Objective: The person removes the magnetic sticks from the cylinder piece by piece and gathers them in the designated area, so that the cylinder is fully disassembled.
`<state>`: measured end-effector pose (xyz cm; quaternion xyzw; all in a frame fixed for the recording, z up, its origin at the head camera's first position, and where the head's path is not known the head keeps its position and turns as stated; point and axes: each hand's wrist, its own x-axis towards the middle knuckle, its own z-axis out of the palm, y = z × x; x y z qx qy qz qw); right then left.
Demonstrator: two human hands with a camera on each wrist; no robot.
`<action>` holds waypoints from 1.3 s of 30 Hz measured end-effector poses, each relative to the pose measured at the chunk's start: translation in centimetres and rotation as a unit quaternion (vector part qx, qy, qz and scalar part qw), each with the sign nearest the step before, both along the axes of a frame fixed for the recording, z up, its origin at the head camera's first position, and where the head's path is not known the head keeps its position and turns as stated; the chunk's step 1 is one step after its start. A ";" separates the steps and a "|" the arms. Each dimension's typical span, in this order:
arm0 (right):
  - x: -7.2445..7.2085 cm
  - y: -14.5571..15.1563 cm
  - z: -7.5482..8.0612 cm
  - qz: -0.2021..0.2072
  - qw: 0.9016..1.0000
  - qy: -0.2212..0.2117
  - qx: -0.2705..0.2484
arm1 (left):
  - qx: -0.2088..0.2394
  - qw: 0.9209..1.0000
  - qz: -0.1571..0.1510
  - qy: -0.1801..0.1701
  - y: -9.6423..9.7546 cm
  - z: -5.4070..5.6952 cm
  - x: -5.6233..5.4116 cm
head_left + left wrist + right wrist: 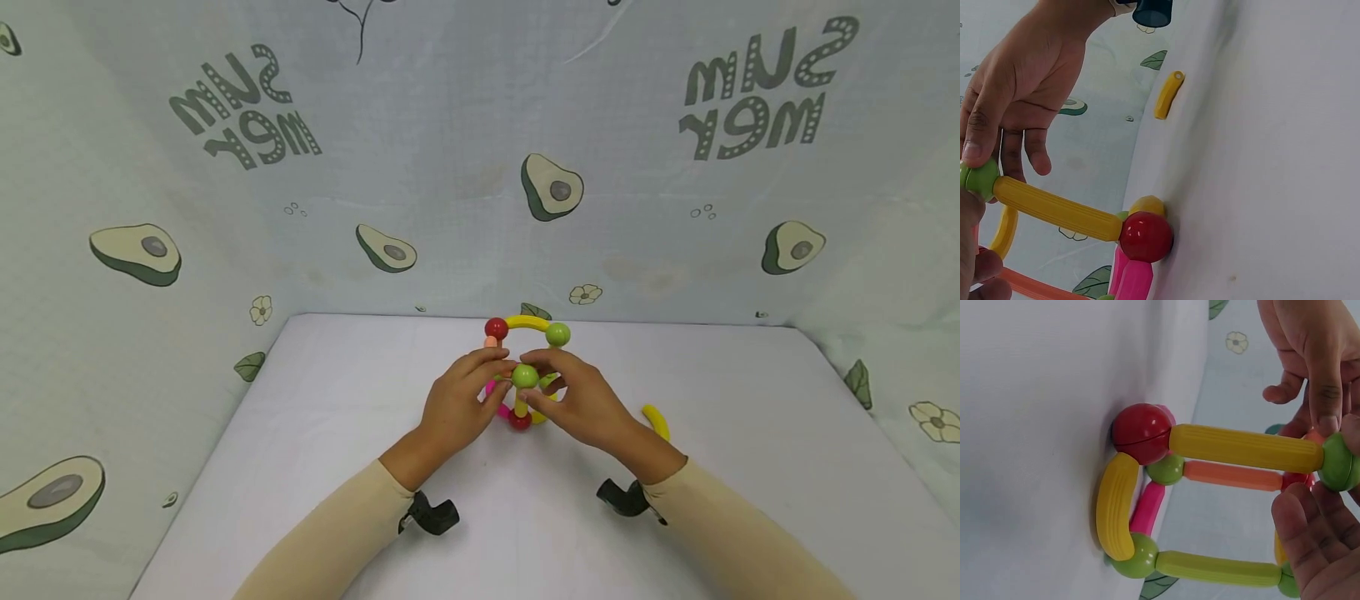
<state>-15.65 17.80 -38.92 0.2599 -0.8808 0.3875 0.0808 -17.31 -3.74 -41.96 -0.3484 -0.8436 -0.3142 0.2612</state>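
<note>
Item: rod-and-ball frame [525, 375], near the table's [315, 433] far edge at centre; I see my left hand [457, 404] and right hand [588, 404] both pinching its top green ball [524, 377]. My fingers hide its pink lower rods. A loose yellow curved rod [657, 419] lies right, partly behind my wrist.

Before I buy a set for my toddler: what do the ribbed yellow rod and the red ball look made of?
The ribbed yellow rod looks like moulded plastic, matte, with fine lengthwise ridges. The red ball seems hard, glossy plastic: it shows a soft highlight and a seam line round it. What is inside either cannot be seen.
</note>
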 end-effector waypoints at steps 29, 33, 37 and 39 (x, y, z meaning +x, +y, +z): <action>-0.3 -0.1 0.0 -0.007 1.000 -0.014 -0.015 | 0.002 1.000 -0.002 -0.019 0.2 0.4 0.0; -0.2 0.0 0.0 -0.008 1.000 -0.014 -0.015 | 0.002 1.000 -0.003 -0.016 0.2 0.4 0.0; -0.1 -0.1 0.1 -0.011 1.000 -0.016 -0.014 | 0.006 1.000 -0.004 -0.019 0.2 0.4 -0.1; -0.1 -0.1 0.2 -0.012 1.000 -0.018 -0.015 | 0.006 1.000 -0.004 -0.021 0.2 0.4 -0.1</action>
